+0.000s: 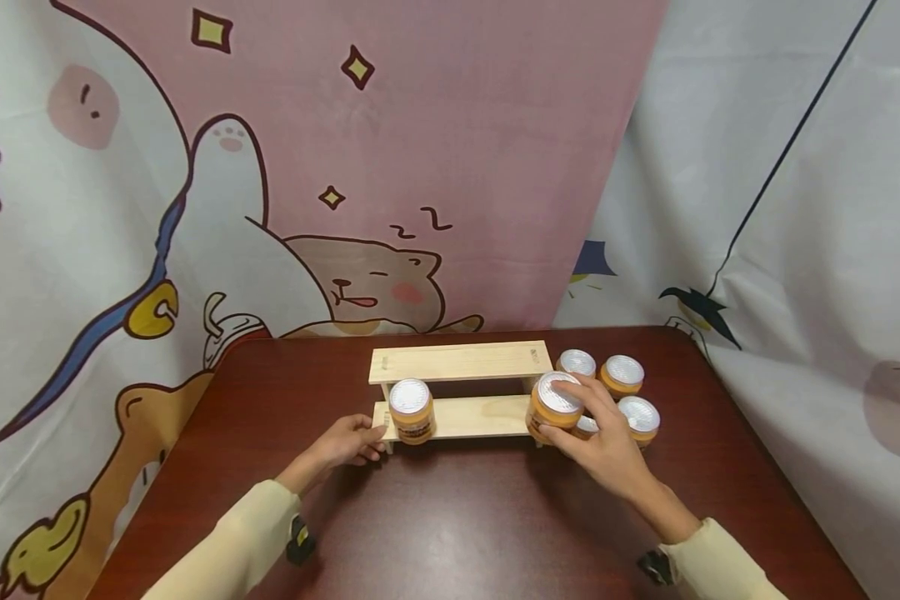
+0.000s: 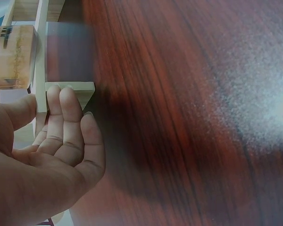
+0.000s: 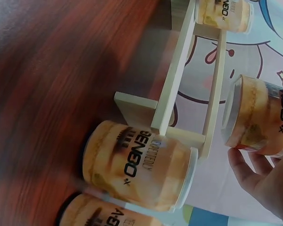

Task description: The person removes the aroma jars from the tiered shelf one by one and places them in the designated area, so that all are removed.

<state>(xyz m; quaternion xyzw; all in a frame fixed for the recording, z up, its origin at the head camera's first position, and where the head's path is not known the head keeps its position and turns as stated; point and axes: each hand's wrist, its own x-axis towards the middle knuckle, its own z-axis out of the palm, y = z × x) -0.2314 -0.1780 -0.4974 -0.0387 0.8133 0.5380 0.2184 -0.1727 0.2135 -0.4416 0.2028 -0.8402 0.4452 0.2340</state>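
A two-step wooden shelf (image 1: 480, 417) stands on the table. At the left end of its lower board, my left hand (image 1: 352, 440) grips the wood, thumb above and fingers below, as the left wrist view shows. Near that end, a jar with orange contents and a white lid (image 1: 412, 408) stands upright on the lower board. My right hand (image 1: 607, 446) holds another such jar (image 3: 257, 115) between thumb and fingers. In the right wrist view this jar is raised off the table, near the shelf's right end.
Several more white-lidded jars (image 1: 622, 373) stand on the dark red-brown table (image 1: 450, 517) right of the shelf, one partly hidden behind my right hand. The upper board (image 1: 457, 361) lies at the back. A cartoon-printed cloth (image 1: 450, 150) hangs behind the table.
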